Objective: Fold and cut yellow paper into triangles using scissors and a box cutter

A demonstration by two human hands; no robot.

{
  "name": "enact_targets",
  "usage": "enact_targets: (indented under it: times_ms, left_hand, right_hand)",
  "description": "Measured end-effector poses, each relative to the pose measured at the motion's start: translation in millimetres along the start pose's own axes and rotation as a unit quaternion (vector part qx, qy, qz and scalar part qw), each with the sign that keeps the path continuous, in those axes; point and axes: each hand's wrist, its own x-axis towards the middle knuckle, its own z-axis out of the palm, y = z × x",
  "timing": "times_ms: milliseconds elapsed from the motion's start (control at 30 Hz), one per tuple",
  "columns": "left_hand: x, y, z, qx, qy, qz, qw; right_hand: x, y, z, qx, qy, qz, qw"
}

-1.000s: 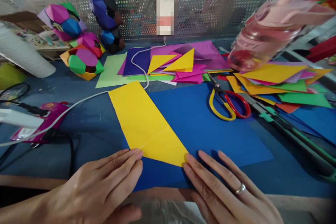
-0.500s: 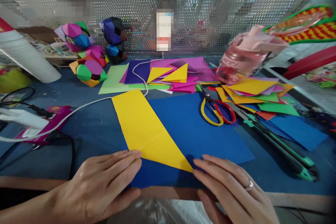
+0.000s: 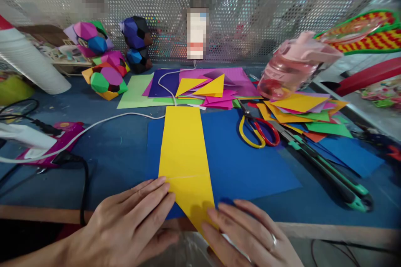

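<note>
A long strip of yellow paper (image 3: 184,142) lies over a dark blue sheet (image 3: 247,158), with a faint crease across it. Its near end narrows to a point that hangs past the table edge. My left hand (image 3: 134,217) rests flat on the strip's left edge near the crease, fingers stretched out and close together. At the pointed end, my right hand (image 3: 247,233) has its fingers over the yellow paper, a ring on one finger. The right thumb is mostly hidden beneath the hand.
Scissors (image 3: 259,131) and a green-black utility knife (image 3: 328,171) lie to the right, near stacked coloured papers (image 3: 307,112) and a pink bottle (image 3: 291,64). Folded paper balls (image 3: 108,79), a white cable (image 3: 103,123) and a purple power strip (image 3: 67,144) are at the left.
The yellow strip has turned so that it runs nearly straight away from me, its pointed end now over the table edge. My right hand has moved left and nearer onto that end.
</note>
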Motion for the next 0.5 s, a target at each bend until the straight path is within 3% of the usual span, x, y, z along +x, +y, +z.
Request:
enact_targets:
  times_ms: [200, 500]
  left_hand:
    - [0.0, 7.2, 2.2, -0.016, 0.011, -0.002, 1.0]
    - [6.3, -4.3, 0.2, -0.029, -0.016, -0.029, 0.999]
  right_hand:
    - [17.1, 11.0, 5.3, -0.016, -0.071, 0.019, 0.997]
    - [13.5, 11.6, -1.8, 0.039, -0.034, 0.056, 0.997]
